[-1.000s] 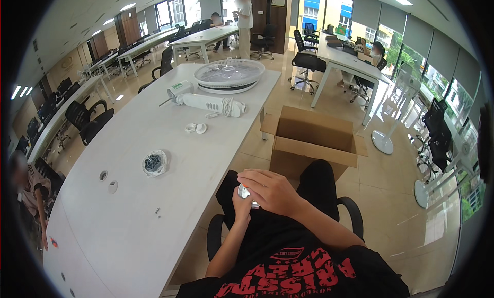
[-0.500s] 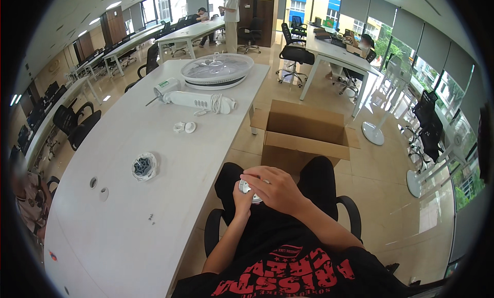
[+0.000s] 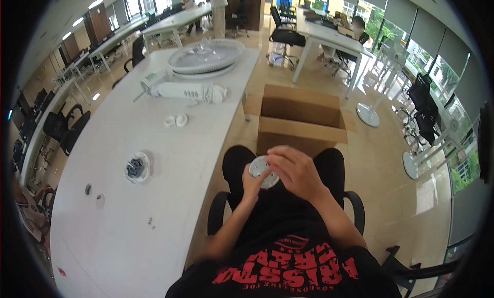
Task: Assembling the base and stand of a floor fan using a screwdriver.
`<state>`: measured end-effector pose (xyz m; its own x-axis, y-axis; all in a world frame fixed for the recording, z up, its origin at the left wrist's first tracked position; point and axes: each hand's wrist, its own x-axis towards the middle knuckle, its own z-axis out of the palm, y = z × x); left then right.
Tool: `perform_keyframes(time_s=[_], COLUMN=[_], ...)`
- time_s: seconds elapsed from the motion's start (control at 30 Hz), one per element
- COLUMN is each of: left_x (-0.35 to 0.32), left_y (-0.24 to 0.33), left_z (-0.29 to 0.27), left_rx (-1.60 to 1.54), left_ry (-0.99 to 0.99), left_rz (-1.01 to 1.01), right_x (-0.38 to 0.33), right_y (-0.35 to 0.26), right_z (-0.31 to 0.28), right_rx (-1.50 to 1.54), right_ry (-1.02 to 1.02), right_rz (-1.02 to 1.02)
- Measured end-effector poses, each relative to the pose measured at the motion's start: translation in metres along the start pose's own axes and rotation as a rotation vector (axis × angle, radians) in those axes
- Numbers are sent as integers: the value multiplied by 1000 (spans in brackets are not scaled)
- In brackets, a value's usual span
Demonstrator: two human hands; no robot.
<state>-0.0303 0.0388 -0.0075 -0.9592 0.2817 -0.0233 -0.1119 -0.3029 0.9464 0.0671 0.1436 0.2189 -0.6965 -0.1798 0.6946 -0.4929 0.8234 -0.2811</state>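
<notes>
Over my lap, my left hand [image 3: 251, 187] is wrapped round the edge of a white round plastic part [image 3: 259, 166] with small holes in its face. At that part's right side is my right hand [image 3: 298, 174]. Its fingers are bent and drawn together at the tips, close over the part's face; whatever they pinch is too small or hidden to make out. To the left, on the table, lies a white round piece with a dark grey ribbed insert [image 3: 136, 168]. Several tiny dark screws [image 3: 151, 223] lie on the tabletop nearer to me.
The white table [image 3: 170, 195] runs along my left. Farther up it lie two white caps [image 3: 176, 121], a white fan body with a bundled cord [image 3: 180, 91] and a round fan grille [image 3: 206, 59]. An open cardboard box [image 3: 303, 131] stands beyond my knees.
My right hand has shifted right and uncovered more of the white round part, which my left hand still holds. Both hands sit slightly higher and farther right. The whole view has tilted down.
</notes>
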Motion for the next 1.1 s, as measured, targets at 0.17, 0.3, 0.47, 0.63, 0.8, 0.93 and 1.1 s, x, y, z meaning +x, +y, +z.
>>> perform_keyframes(time_s=[0.17, 0.3, 0.47, 0.63, 0.8, 0.93, 1.1], left_x=[20, 25, 27, 31, 40, 43, 40], left_y=[12, 24, 18, 14, 9, 11, 7], left_z=[2, 9, 17, 25, 32, 34, 32], left_rx=[52, 20, -45, -44, -52, -64, -65], left_ry=[-43, -69, -143, -224, -284, -309, -320], left_rz=[62, -168, -195, -227, -245, -278, -291], right_x=[2, 5, -3, -4, -2, -4, -3], right_y=[17, 29, 36, 35, 37, 43, 46], right_z=[1, 6, 1, 5, 2, 5, 11], right_rx=[-30, 6, -33, -97, -177, -115, -134], right_ry=[22, 40, -13, 20, 43, 49, 118], right_rz=[117, 115, 248, 289, 187, 271, 382])
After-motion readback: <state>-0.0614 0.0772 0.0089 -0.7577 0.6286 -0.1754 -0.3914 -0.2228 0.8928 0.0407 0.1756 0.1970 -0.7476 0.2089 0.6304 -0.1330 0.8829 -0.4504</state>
